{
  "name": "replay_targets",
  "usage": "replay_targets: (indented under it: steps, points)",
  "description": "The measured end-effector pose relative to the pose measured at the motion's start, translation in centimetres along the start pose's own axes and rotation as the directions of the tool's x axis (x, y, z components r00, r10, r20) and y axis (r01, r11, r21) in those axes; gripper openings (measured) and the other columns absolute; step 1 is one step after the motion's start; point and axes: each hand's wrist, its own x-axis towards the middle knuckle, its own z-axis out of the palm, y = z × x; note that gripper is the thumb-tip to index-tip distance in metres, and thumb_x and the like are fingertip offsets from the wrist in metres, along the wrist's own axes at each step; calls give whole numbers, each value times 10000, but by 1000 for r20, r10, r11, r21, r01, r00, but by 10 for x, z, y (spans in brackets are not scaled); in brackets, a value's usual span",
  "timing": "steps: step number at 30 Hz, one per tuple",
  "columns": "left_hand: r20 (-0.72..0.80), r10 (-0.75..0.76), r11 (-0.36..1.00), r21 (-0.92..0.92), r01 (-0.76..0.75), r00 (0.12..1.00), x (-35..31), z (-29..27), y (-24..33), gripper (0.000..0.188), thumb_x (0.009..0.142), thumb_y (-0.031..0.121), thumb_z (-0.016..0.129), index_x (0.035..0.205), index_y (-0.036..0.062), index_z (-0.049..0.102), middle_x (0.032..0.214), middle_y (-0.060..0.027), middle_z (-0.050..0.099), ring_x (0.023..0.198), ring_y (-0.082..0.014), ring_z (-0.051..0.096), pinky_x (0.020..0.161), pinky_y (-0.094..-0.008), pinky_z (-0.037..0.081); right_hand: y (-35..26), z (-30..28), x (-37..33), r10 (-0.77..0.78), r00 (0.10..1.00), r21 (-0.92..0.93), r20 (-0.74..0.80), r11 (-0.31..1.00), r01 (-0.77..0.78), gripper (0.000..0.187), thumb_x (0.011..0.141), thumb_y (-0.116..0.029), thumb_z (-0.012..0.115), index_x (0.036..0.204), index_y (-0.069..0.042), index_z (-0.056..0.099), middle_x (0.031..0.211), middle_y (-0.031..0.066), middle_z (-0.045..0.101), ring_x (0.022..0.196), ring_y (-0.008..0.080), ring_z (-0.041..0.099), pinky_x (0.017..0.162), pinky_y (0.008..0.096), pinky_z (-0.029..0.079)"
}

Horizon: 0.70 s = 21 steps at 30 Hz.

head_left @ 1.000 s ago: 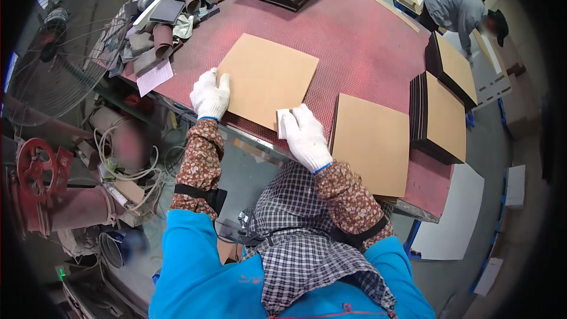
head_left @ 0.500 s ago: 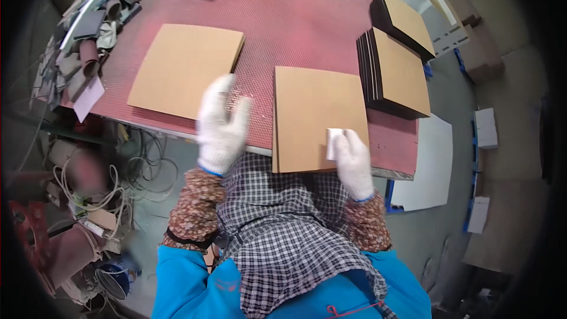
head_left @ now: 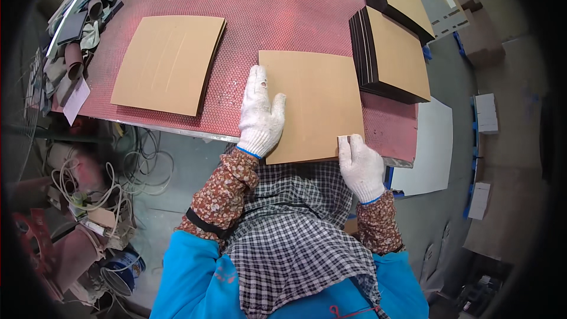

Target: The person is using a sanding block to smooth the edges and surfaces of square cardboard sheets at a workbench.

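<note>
In front of me a square tan board (head_left: 316,103) lies at the near edge of the table, its front edge close to my checked apron. My left hand (head_left: 261,112), in a white knitted glove, rests along the board's left edge with fingers stretched out and thumb apart on top. My right hand (head_left: 359,165), gloved too, is at the board's near right corner. It pinches a small pale pad with a brown side (head_left: 344,145) against the board's edge; the fingers hide most of the pad.
A stack of tan-topped boards (head_left: 168,65) lies on the red mesh-covered table (head_left: 283,15) to the left. Dark-edged board stacks (head_left: 401,53) stand at the right. Scraps and rolls (head_left: 74,59) crowd the far left; loose hoses (head_left: 147,165) hang below the table.
My left hand has moved right from the gap between the boards onto the near board's left edge. My right hand has shifted with the pad from the board's top to its near right corner.
</note>
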Motion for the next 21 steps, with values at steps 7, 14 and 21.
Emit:
replay_targets:
  steps: [7, 14, 21]
  points:
    - [-2, 9, 998, -61, -9, 1000, -4, -1, -1, 698, 971, 77, 657, 1559, -119, 336, 1631, -329, 344, 1545, -432, 329, 1287, -451, 264, -4, 5, 11, -54, 999, -75, 1, 996, 54, 252, 1072, -289, 542, 959, -70, 593, 714, 179, 673, 643, 349, 706, 551, 444, 563]
    - [10, 4, 1000, -8, -4, 1000, -3, -7, 7, 687, 962, 66, 661, 1553, -104, 356, 1623, -333, 353, 1537, -439, 340, 1278, -460, 284, 7, 24, 122, -202, 979, -213, -14, 958, 195, 288, 1076, -296, 495, 1007, -42, 611, 812, 228, 710, 788, 387, 731, 640, 493, 581]
    - [6, 3, 1000, -23, -2, 1000, 0, -4, 4, 686, 960, 83, 670, 1547, -103, 367, 1620, -336, 359, 1529, -449, 351, 1271, -465, 291, 9, 30, 176, -72, 994, -73, -80, 995, 66, 356, 1067, -370, 479, 1056, -39, 611, 880, 259, 730, 861, 461, 727, 776, 581, 574]
